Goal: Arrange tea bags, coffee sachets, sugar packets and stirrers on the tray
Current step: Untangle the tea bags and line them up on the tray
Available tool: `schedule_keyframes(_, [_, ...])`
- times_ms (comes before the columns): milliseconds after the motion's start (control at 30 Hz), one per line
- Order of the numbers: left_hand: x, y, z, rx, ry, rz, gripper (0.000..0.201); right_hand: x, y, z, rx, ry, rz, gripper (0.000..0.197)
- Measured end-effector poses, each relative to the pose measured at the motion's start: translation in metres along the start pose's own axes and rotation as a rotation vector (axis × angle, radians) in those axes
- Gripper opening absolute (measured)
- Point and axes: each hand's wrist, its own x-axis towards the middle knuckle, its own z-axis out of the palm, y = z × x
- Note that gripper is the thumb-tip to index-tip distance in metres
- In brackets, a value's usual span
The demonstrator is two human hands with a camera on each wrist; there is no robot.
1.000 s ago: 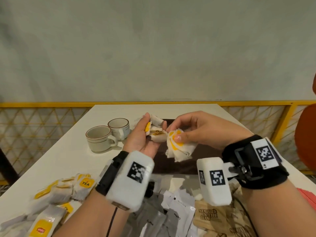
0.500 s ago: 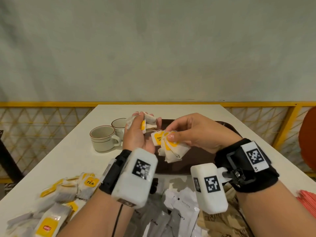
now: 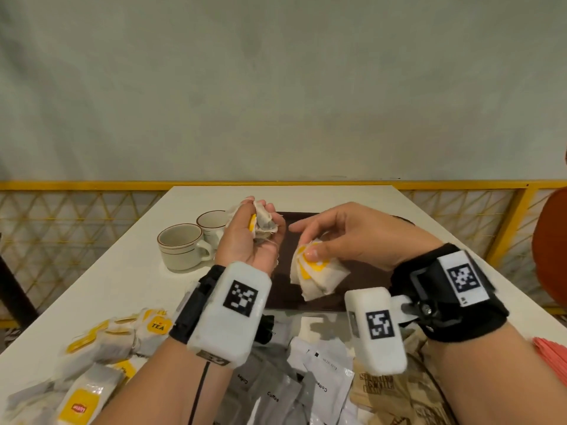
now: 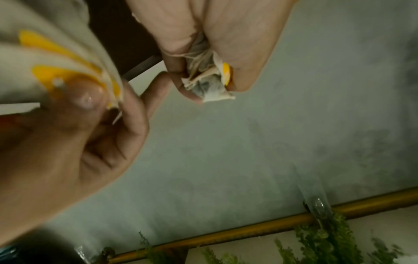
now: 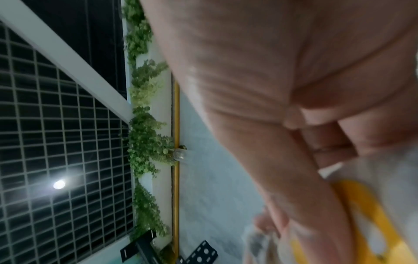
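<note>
While both hands are raised mid-frame in the head view, a crumpled tea bag [image 3: 264, 223] is clutched in the curled fingers of the left hand [image 3: 250, 240], and a fanned bunch of tea bags [image 3: 317, 276] is pinched under the thumb of the right hand [image 3: 349, 237]. The dark tray [image 3: 362, 289] is seen right behind them. More loose tea bags [image 3: 101, 351] are piled lower left, with coffee sachets [image 3: 294, 381] bottom centre and two cups [image 3: 190, 243] left of centre.
</note>
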Motion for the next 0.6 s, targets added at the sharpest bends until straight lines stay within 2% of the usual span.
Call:
schedule_keyframes(100, [-0.005,0.004,0.006,-0.037,-0.059,-0.074,0.012,0.004,-0.002,0.011,-0.111,-0.048,0.012,0.009])
schedule_keyframes(200, [-0.01,0.008,0.012,-0.053,-0.151,-0.161,0.003,0.006,-0.002,0.016,-0.111,-0.068,-0.027,0.01])
schedule_keyframes(300, [-0.012,0.012,0.014,-0.016,-0.164,-0.137,0.014,0.004,-0.005,0.012,-0.113,-0.029,-0.058,0.011])
schedule_keyframes(433, [-0.012,0.015,0.016,0.045,-0.162,-0.099,0.014,0.001,-0.008,0.007,-0.075,-0.004,-0.103,0.012])
schedule_keyframes(600, [-0.013,0.012,0.015,0.003,-0.189,-0.117,0.016,0.006,-0.005,0.015,-0.024,0.017,-0.136,0.012])
